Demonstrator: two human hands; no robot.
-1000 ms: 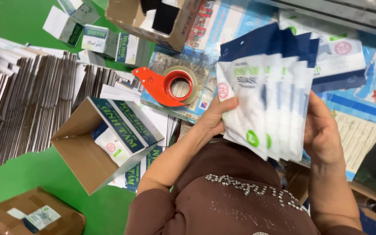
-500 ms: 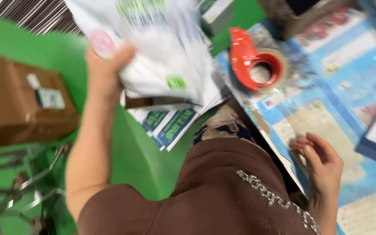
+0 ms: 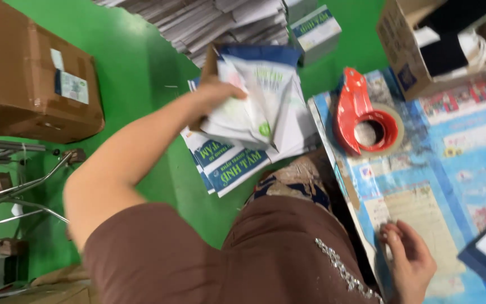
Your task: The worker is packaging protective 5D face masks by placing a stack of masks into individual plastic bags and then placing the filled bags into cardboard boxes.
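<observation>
Flanking tape dispenser [image 3: 367, 115] (red), cartons [image 3: 32, 79]

One tape dispenser [image 3: 367, 115], two hands, three cardboard boxes (pouches uncountable).

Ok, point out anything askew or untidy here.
The flat printed cartons lie fanned loosely on the green floor rather than stacked square. The left hand holds a splayed bunch of pouches. Nothing looks spilled or damaged.
</observation>
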